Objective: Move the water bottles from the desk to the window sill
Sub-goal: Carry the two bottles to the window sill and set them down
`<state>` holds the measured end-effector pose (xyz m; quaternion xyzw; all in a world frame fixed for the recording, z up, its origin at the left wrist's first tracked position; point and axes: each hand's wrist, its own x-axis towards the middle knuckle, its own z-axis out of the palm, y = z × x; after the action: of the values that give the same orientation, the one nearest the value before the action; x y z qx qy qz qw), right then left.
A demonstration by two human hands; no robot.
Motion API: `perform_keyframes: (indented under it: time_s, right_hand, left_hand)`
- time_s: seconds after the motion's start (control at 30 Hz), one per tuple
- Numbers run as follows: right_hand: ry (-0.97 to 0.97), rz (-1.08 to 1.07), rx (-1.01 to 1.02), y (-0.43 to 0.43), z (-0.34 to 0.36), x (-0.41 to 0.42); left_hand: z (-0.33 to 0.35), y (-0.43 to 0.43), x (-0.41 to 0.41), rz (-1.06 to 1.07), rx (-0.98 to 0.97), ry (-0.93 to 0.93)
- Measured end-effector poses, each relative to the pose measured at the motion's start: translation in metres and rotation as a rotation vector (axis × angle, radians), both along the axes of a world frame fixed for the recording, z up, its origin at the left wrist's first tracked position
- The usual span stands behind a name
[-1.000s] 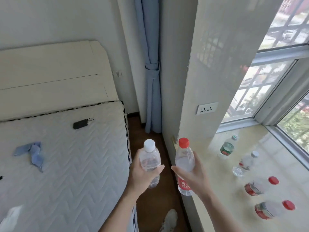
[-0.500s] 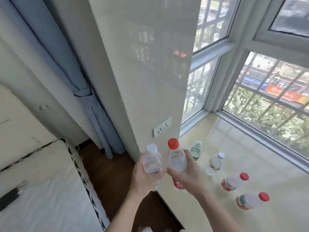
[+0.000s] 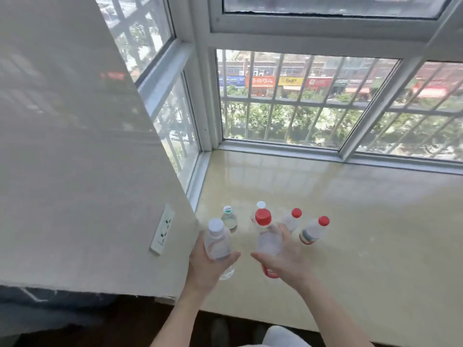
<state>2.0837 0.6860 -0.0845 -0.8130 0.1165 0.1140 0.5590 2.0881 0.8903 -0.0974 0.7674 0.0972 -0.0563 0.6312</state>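
Note:
My left hand (image 3: 206, 265) grips a clear white-capped bottle (image 3: 217, 242), held upright over the near left part of the beige window sill (image 3: 363, 221). My right hand (image 3: 288, 259) grips a red-capped bottle (image 3: 267, 242) with a red label, just to its right. Behind them on the sill stand a green-capped bottle (image 3: 229, 219) and a white-capped bottle (image 3: 260, 206), partly hidden by the held one. Two red-capped bottles (image 3: 293, 219) (image 3: 313, 230) stand further right.
A white wall (image 3: 82, 171) with a power socket (image 3: 162, 232) borders the sill on the left. Barred windows (image 3: 288, 101) close off the far side. Dark floor and a shoe (image 3: 219, 330) lie below the sill's front edge.
The view has swung from the bed and curtain to face the window. Both hands, each still holding its bottle, have moved over the sill close to the bottles standing there.

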Motion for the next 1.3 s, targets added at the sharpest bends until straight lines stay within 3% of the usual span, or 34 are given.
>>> perform_keyframes:
  time_s: [0.23,0.53,0.87,1.3]
  right_hand:
    - [0.117,-0.221,-0.018,-0.004,-0.037,-0.024]
    - [0.223,-0.18,-0.083,-0.003,-0.129,-0.027]
    - [0.151,-0.257,-0.08,0.004,-0.21,-0.005]
    - [0.058,-0.181,-0.105,0.014,-0.237,0.001]
  left_hand:
    - [-0.04,0.005,0.014,-0.114,-0.049,0.16]
    - [-0.135,0.007,0.034,-0.161,0.185,0.316]
    - [-0.197,-0.003,0.058,-0.169,0.272,0.196]
    - [-0.226,0.006,0.059,-0.109,0.278,0.187]
